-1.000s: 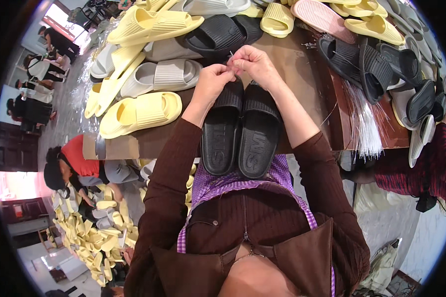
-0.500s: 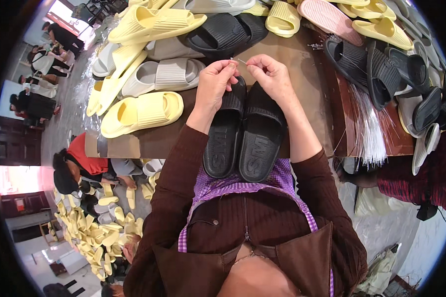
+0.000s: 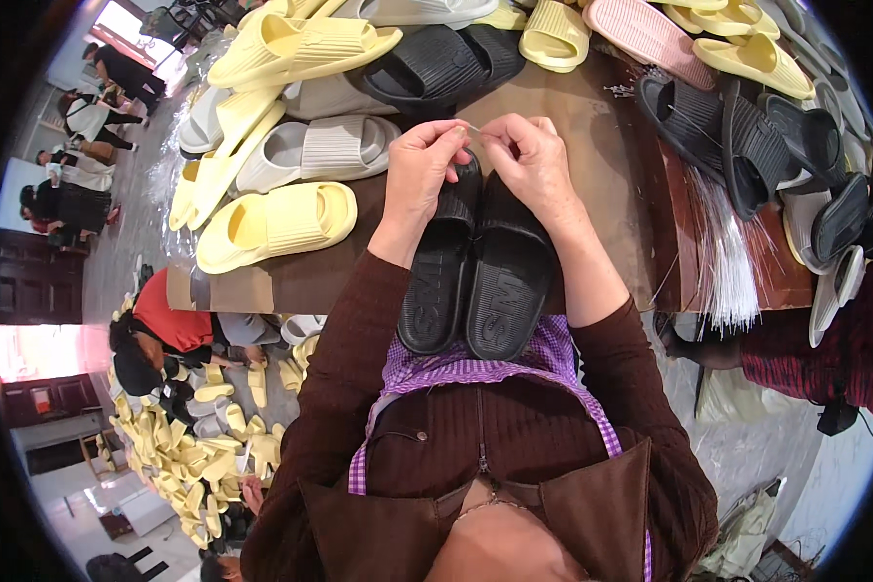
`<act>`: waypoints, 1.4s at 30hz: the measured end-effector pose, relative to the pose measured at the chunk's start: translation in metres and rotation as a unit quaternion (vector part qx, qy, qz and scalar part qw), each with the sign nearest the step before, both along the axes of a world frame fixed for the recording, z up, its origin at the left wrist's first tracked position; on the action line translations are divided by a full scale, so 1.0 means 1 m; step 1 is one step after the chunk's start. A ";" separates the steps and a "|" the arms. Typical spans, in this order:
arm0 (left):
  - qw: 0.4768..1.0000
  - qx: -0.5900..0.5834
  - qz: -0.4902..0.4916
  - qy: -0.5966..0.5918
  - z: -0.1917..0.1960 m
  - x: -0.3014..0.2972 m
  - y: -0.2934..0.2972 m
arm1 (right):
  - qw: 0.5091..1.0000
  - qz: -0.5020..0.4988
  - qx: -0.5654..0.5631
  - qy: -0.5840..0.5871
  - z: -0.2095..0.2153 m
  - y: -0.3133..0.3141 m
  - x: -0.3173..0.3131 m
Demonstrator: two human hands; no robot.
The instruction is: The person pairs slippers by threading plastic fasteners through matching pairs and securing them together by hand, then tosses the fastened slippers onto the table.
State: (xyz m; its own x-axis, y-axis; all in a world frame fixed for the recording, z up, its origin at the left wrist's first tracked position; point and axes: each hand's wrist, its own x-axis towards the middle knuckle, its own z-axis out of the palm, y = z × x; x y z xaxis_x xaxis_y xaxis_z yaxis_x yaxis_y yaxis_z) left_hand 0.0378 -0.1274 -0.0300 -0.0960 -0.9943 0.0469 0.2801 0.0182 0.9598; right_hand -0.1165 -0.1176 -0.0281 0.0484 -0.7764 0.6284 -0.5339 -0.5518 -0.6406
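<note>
A pair of black slide sandals lies side by side in front of me: the left slide (image 3: pixel 435 296) and the right slide (image 3: pixel 511 281), heels toward my body. Above their toe ends, my left hand (image 3: pixel 421 165) is closed in a pinch. Close beside it, my right hand (image 3: pixel 528 160) pinches too. Between the fingertips runs a short, thin, pale strand (image 3: pixel 472 128), which looks like a plastic tie. Its ends are hidden in my fingers. A bundle of thin white plastic strands (image 3: pixel 727 276) hangs over the table edge to the right.
Yellow slides (image 3: pixel 276 225), grey slides (image 3: pixel 315 147) and black slides (image 3: pixel 436 68) crowd the brown table (image 3: pixel 606 175). More black slides (image 3: pixel 694 121) and a pink slide (image 3: pixel 645 39) lie to the right. At lower left, a person in red (image 3: pixel 170 310) bends near a floor pile of yellow slides (image 3: pixel 179 461).
My right hand has turned and moved slightly left, nearer my left hand. Less of the pale strand shows between the fingers. The black slides have barely moved.
</note>
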 end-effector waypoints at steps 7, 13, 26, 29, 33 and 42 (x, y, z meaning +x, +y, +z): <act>0.999 -0.020 0.030 -0.033 0.004 -0.004 0.005 | 1.000 -0.010 0.007 0.011 0.002 0.003 0.002; 0.999 -0.017 0.027 -0.025 0.002 -0.003 0.005 | 1.000 -0.021 0.010 -0.003 0.000 0.002 0.002; 0.997 -0.040 0.022 -0.057 -0.001 -0.004 0.004 | 0.999 -0.023 0.000 0.027 0.000 0.001 0.002; 0.998 -0.034 0.015 -0.056 -0.005 -0.002 0.004 | 1.000 -0.018 -0.020 -0.003 -0.003 0.001 0.004; 1.000 -0.019 -0.018 -0.018 -0.004 -0.002 0.004 | 1.000 -0.001 -0.008 -0.009 0.000 0.002 0.003; 0.999 -0.006 -0.047 0.009 -0.011 0.000 0.004 | 1.000 0.016 0.001 -0.011 0.002 0.002 0.003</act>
